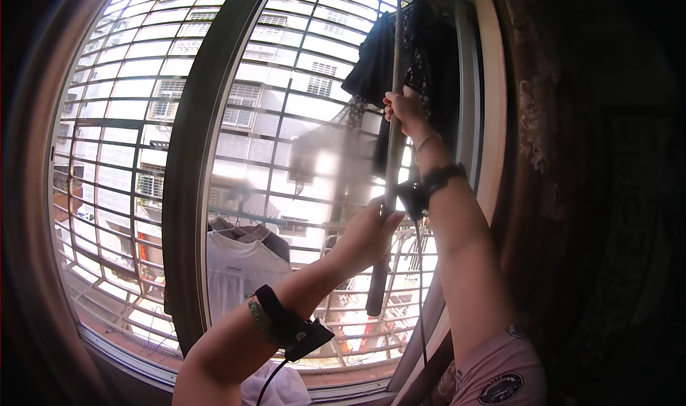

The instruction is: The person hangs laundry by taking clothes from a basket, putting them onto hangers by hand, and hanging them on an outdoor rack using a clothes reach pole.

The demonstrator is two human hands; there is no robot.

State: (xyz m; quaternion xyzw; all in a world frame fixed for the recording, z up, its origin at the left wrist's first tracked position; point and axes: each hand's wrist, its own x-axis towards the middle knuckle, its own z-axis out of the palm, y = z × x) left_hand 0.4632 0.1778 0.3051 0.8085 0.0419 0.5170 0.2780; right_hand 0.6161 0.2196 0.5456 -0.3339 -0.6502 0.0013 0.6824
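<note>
A long pole [396, 56] runs nearly upright through the window opening, its thick lower end hanging below my hands. My right hand [407, 110] is wrapped round the pole higher up, in front of dark clothes. Lower down, my left hand [375, 227] grips the same pole near its handle end. Dark clothes [379, 52] hang at the top right beside the pole, some with a small light pattern. How the pole's top meets them is hard to make out. Each wrist wears a black strap with a small device and cable.
Metal window bars [275, 127] stretch across the view, with buildings beyond. A white shirt [246, 263] and a grey garment hang on hangers at the lower left. A dark window frame [196, 127] stands left of centre. White cloth [275, 386] lies at the bottom; a curtain [532, 134] hangs right.
</note>
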